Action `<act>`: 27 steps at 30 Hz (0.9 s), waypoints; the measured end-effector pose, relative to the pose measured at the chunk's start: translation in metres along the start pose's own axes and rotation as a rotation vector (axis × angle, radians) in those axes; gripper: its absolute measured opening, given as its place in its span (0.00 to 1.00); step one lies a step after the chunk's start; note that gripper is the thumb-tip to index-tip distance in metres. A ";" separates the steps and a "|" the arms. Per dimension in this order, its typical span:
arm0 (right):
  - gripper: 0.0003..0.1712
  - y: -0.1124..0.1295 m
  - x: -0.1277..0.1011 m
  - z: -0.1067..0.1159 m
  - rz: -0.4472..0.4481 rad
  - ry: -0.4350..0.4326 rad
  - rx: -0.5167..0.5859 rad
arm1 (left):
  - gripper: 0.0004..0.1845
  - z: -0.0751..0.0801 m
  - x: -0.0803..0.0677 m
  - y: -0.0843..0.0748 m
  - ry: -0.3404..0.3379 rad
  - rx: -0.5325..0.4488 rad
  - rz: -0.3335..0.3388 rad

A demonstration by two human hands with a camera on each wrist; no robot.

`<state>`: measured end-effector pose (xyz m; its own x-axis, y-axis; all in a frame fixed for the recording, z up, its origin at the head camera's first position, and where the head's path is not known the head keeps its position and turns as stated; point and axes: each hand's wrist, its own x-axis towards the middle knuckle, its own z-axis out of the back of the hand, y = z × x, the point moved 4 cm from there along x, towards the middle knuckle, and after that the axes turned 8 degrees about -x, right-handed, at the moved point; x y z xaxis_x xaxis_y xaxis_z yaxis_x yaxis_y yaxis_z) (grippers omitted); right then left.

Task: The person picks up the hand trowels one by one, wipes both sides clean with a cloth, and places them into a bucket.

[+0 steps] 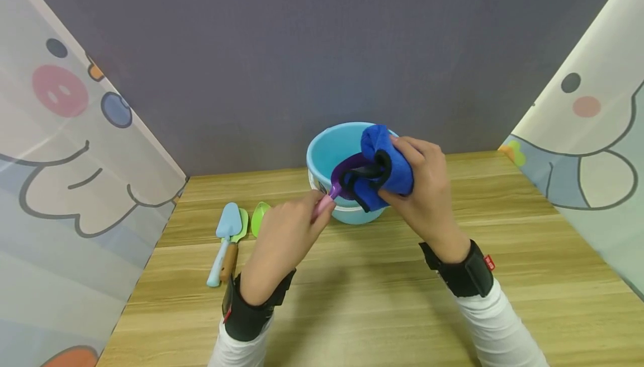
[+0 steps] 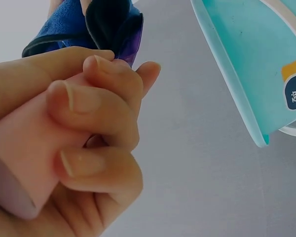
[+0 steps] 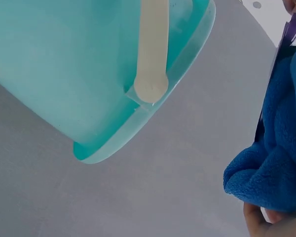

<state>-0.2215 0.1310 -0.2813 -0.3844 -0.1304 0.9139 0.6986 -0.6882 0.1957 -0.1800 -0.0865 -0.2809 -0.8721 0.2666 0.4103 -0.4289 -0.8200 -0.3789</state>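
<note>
My left hand (image 1: 287, 227) grips the pink handle of a purple toy shovel (image 1: 336, 178), its fingers curled round it as the left wrist view shows. With my right hand (image 1: 422, 182) I hold a bunched blue cloth (image 1: 397, 168) with black edging against the shovel's purple head. Much of that head is hidden by the cloth. In the right wrist view the cloth (image 3: 281, 148) lies along one face of the thin purple blade. Both hands are raised in front of a light blue bucket (image 1: 327, 146), whose white handle (image 3: 153, 59) shows in the right wrist view.
On the wooden table (image 1: 392, 311), left of the bucket, lie a light blue toy shovel (image 1: 228, 224) and a green one with a brown handle (image 1: 230, 260), overlapping. Another green scoop (image 1: 259, 217) sits partly behind my left hand. A grey wall (image 1: 251, 65) stands behind the table.
</note>
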 end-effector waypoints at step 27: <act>0.44 0.025 -0.009 -0.002 -0.118 -0.015 0.400 | 0.14 0.003 0.001 0.009 0.002 0.029 0.066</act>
<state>-0.2022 0.1137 -0.2851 -0.4692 -0.0546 0.8814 0.8308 -0.3657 0.4196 -0.1840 -0.0950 -0.2808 -0.8989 0.2122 0.3832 -0.3631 -0.8504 -0.3808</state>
